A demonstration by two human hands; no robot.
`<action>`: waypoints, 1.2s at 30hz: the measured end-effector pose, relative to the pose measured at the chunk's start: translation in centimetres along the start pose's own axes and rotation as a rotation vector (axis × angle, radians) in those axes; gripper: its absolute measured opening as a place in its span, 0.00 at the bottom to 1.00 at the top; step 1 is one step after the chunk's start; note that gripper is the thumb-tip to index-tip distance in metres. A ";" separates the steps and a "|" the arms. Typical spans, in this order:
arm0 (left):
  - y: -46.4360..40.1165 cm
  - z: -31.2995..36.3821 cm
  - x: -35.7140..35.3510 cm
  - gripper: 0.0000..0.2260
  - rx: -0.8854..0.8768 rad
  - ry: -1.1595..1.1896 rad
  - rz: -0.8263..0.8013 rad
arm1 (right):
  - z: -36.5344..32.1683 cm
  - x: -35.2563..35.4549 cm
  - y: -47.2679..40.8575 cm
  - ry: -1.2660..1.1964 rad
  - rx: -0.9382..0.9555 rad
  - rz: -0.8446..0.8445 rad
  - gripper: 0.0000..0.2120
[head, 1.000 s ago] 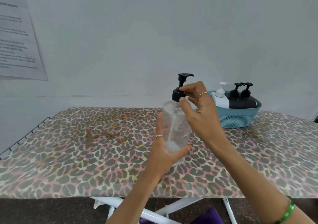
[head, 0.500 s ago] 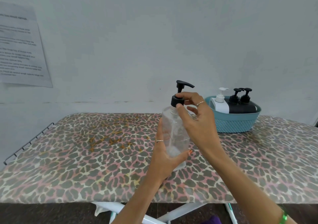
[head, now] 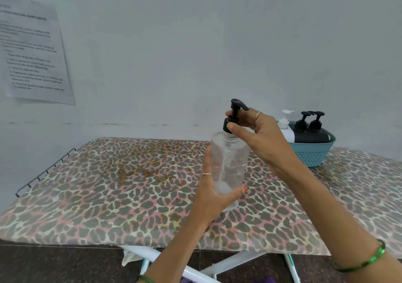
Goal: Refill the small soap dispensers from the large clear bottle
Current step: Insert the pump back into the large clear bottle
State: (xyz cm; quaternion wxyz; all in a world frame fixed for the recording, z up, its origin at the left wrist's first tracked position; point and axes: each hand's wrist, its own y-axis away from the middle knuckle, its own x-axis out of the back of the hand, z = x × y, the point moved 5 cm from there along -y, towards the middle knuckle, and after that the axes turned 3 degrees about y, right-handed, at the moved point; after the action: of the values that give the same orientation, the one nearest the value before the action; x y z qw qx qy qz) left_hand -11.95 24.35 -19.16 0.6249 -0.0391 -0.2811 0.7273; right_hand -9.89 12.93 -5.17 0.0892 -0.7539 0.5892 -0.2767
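The large clear bottle (head: 230, 163) stands on the leopard-print board (head: 108, 184), slightly right of centre. My left hand (head: 212, 193) grips its lower body from the left. My right hand (head: 256, 134) pinches the black pump cap (head: 232, 117) at the bottle's neck with thumb and fingers. The cap sits slightly raised, and threads of the neck show beneath it. Three small dispensers lie in a teal basket (head: 313, 152) behind my right hand: a white one (head: 286, 126) and two black ones (head: 311, 130).
A printed paper sheet (head: 32, 52) hangs on the wall at the left. A wire rack (head: 43, 171) edges the board's left end. White and teal legs (head: 195, 267) show under the board, with a purple item below them.
The pump cap has turned under my right hand, its spout now pointing right. Neck threads now show below the cap. The view shifted, so everything sits lower in frame. My left hand keeps its hold.
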 end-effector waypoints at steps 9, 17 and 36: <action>0.1 0.1 -0.2 0.50 0.005 -0.014 -0.010 | 0.1 -0.1 -0.4 0.142 -0.029 0.119 0.12; 0.0 0.2 -0.2 0.50 -0.003 -0.027 -0.009 | 0.7 0.4 0.1 -0.099 -0.039 -0.083 0.14; 0.2 0.4 -0.1 0.50 0.034 0.013 -0.015 | 0.9 0.5 -0.5 -0.002 -0.055 0.052 0.14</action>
State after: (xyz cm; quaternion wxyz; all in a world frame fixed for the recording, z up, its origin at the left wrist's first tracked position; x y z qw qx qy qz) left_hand -12.27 24.13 -18.97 0.6326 -0.0314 -0.2651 0.7270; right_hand -8.95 12.47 -5.52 0.0761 -0.7406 0.6161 -0.2571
